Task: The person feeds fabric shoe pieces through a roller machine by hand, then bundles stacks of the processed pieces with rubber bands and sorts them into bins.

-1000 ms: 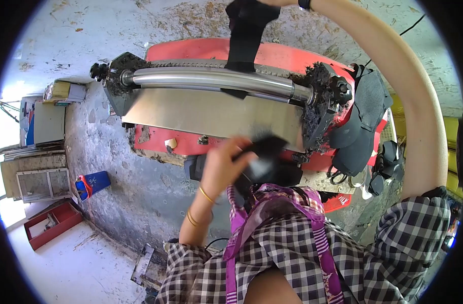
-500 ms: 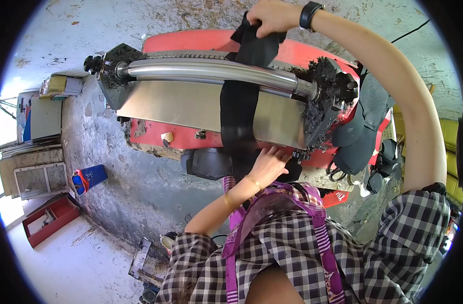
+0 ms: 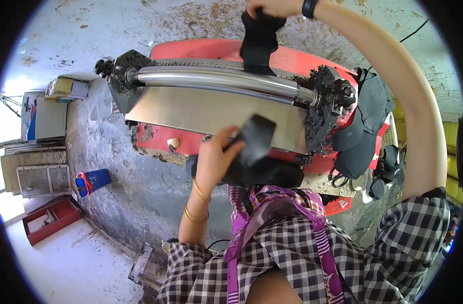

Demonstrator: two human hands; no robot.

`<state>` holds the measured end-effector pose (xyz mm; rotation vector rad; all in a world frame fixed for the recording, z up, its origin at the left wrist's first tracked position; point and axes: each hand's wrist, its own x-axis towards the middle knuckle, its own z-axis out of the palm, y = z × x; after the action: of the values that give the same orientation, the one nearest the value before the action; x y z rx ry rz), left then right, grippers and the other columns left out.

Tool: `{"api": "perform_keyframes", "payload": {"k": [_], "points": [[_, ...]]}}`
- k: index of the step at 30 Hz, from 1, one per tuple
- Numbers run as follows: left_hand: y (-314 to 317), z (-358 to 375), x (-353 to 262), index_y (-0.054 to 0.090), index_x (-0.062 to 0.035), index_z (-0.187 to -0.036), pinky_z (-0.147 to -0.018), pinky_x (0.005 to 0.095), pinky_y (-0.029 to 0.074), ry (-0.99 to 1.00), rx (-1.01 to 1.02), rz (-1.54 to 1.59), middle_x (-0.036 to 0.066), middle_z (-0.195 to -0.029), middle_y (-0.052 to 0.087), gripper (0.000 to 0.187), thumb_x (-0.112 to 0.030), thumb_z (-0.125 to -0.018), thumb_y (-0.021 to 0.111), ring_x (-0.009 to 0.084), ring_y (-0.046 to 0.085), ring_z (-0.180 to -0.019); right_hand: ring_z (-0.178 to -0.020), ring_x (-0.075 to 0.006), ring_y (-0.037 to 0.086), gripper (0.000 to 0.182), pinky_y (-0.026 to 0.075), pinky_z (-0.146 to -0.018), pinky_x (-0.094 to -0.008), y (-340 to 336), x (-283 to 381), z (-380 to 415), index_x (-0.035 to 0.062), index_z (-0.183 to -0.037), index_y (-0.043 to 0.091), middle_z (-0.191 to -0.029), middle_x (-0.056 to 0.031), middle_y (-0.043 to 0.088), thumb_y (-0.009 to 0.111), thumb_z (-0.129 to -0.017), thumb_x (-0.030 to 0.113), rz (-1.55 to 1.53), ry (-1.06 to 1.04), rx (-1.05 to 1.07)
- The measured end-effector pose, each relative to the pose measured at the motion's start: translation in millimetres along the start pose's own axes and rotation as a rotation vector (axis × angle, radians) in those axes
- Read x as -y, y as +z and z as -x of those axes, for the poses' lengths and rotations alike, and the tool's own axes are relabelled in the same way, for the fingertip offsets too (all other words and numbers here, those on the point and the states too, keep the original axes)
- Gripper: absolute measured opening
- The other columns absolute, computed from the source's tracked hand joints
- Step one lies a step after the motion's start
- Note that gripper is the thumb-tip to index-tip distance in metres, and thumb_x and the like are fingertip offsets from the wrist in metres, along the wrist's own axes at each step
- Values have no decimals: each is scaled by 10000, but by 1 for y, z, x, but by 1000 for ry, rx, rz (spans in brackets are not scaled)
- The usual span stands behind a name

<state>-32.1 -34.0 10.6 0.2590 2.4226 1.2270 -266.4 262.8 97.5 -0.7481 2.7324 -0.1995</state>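
Observation:
A red machine (image 3: 191,49) with a steel roller (image 3: 216,81) and a flat metal plate (image 3: 191,111) stands in front of me. Beyond the roller my right hand (image 3: 273,7) grips a black strip (image 3: 259,43), whose lower end reaches down to the roller. On the near side my left hand (image 3: 216,157) holds a blurred black piece (image 3: 256,139) between thumb and fingers, above the plate's front edge. More black material (image 3: 277,173) lies just below it, near my lap.
Dark scraps (image 3: 320,96) cling to the machine's right end. Black pieces (image 3: 358,147) hang at the right beside scissors (image 3: 338,180). A blue bin (image 3: 95,181) and a red tray (image 3: 51,221) are on the left. Yellow stacks stand far right.
My right hand has moved farther back with the black strip, which no longer lies across the plate. My left hand has moved left and up and now holds a black piece.

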Motion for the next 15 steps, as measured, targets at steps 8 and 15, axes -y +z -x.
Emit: {"api": "perform_keyframes", "payload": {"k": [8, 15], "points": [[12, -18, -29, 655, -35, -879, -668, 372, 492, 615, -271, -131, 113, -824, 655, 146, -96, -759, 709, 305, 614, -762, -748, -316, 540, 287, 441, -675, -408, 84, 37, 2, -10, -843, 578, -783, -167, 558, 643, -728, 245, -95, -201, 280], [158, 4, 57, 627, -45, -901, -809, 365, 449, 789, 252, -520, 75, -878, 628, 250, -238, -755, 685, 231, 590, -913, -646, -343, 563, 61, 431, -579, -444, 25, 9, -5, 6, -729, 607, -722, -186, 597, 592, -706, 61, 199, 57, 58]]}}
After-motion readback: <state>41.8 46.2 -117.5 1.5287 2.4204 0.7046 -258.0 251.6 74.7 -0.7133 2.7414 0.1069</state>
